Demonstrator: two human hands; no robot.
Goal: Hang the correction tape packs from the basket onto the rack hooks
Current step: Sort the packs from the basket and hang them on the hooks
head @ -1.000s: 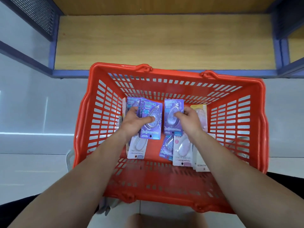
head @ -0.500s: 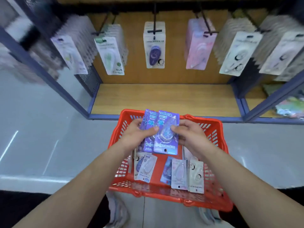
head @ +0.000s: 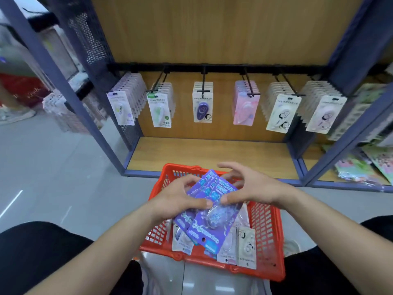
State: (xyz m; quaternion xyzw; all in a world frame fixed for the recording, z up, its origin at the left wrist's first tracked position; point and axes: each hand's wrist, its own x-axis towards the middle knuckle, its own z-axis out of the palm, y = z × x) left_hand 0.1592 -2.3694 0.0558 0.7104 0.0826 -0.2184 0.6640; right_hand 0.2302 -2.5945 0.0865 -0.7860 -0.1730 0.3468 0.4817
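A fanned bunch of purple correction tape packs [head: 209, 220] is lifted above the red basket [head: 265, 235]. My left hand [head: 178, 198] grips the bunch from the left, thumb pressed on the front pack. My right hand [head: 248, 186] pinches the packs with its thumb from the right, its other fingers spread and curved above them. More packs [head: 244, 245], white and pale, lie in the basket. Ahead, the rack's black hooks [head: 203, 81] carry rows of hanging packs, among them a pink one [head: 244, 107].
The wooden shelf board [head: 208, 154] runs under the hooks, framed by blue-grey posts [head: 348, 141]. A mesh side panel [head: 91, 39] stands at the left. Colourful goods [head: 361, 167] fill the neighbouring shelf on the right. My knees flank the basket on the grey floor.
My hands lifted the purple packs out of the basket and brought them together in one tilted bunch. My view tipped up from the basket to the rack and its hooks.
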